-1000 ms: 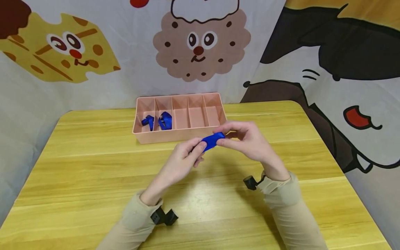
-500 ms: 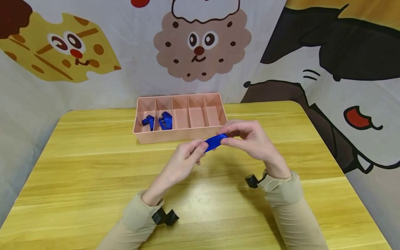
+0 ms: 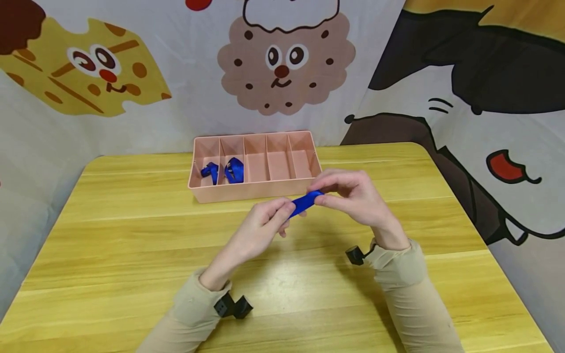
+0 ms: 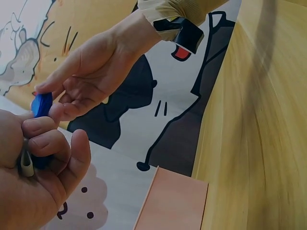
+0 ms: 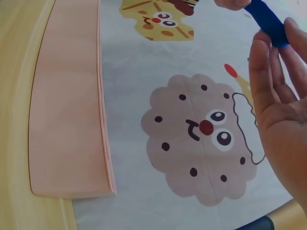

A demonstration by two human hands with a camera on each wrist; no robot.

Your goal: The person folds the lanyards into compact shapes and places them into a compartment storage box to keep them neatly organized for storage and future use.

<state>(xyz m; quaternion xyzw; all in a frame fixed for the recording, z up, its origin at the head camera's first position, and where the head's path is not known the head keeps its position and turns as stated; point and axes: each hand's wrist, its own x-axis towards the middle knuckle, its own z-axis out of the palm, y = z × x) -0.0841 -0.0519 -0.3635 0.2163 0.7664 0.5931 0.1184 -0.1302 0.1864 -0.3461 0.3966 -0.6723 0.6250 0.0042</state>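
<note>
A strip of blue ribbon [image 3: 304, 202] spans the short gap between my two hands, above the table. My left hand [image 3: 253, 230] grips its near end, thumb on top and fingers curled beneath. My right hand [image 3: 355, 198] pinches the far end between thumb and fingertips, where the ribbon bends over. In the left wrist view, a small pale loop [image 4: 27, 164] and more dark blue show within the curled left fingers; what the loop is cannot be told. Just behind the hands stands a pink divided box [image 3: 247, 191], with blue ribbons [image 3: 235, 170] in its two leftmost compartments.
The box sits at the back edge of the wooden table [image 3: 132, 255], close to a cartoon-printed cloth [image 3: 176, 122]. Its other compartments show bare pink floors. Each cuff carries a small black camera [image 3: 234, 306].
Both hands have shifted slightly right with the ribbon. Its visible strip now looks narrower and curves over at the right fingertips. The box and the ribbons in it have stayed put.
</note>
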